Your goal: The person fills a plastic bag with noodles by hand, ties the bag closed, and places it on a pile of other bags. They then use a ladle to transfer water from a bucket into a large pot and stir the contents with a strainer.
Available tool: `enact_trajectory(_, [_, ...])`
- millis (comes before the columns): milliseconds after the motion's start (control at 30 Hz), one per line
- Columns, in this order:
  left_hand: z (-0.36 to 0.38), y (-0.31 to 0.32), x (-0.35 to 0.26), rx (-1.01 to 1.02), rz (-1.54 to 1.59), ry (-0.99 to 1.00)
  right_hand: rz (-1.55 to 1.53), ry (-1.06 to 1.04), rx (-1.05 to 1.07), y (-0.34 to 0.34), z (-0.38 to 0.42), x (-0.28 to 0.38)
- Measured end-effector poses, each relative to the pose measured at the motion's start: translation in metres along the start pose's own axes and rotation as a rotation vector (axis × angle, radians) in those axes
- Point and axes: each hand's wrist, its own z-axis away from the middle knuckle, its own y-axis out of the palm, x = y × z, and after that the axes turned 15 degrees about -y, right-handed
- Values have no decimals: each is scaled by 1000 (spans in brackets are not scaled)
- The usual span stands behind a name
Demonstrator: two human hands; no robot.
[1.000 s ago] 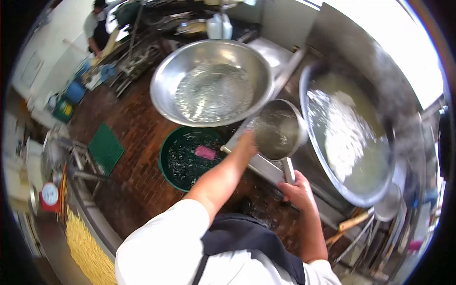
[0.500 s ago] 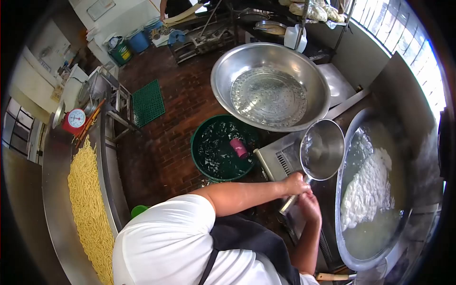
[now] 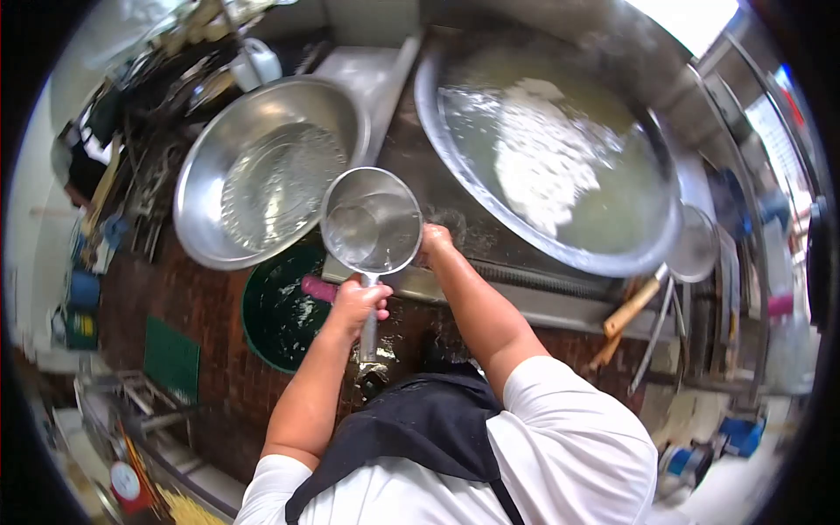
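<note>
A large round metal dipper (image 3: 366, 210) with a thick straight handle is in front of me, beside the steel basin. My left hand (image 3: 357, 304) is closed around its handle, just below the bowl. My right hand (image 3: 435, 241) is at the right side of the bowl, against its wall, with its fingers partly hidden behind it. The wide steel basin (image 3: 197, 197) at the left holds clear liquid. To the right stands a big oval vat (image 3: 464, 188) of steaming cloudy water, with a mass of white foam (image 3: 542, 157) on it.
Below the basin, a dark green tub (image 3: 262, 315) holds water and a pink cup (image 3: 319, 289). A wooden-handled strainer (image 3: 632, 306) lies by the vat's right end. A green mat (image 3: 172, 359) and a red scale (image 3: 127, 486) are at the lower left, near yellow noodles (image 3: 188, 507).
My view and body have turned right toward the vat. My right hand has moved from the dipper's handle to the side of its bowl, while my left hand grips the handle.
</note>
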Motion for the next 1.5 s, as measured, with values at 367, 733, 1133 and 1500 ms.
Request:
enact_trajectory(367, [32, -76, 39, 285, 64, -110, 1067, -812, -868, -198, 289, 84])
enact_trajectory(733, [19, -91, 41, 348, 127, -144, 949, 149, -946, -372, 307, 96])
enact_trajectory(1133, [26, -97, 57, 706, 472, -292, 50, -321, -1070, -440, 325, 59])
enact_trajectory(1500, [56, -108, 74, 641, 400, -274, 414, -443, -970, -380, 333, 141])
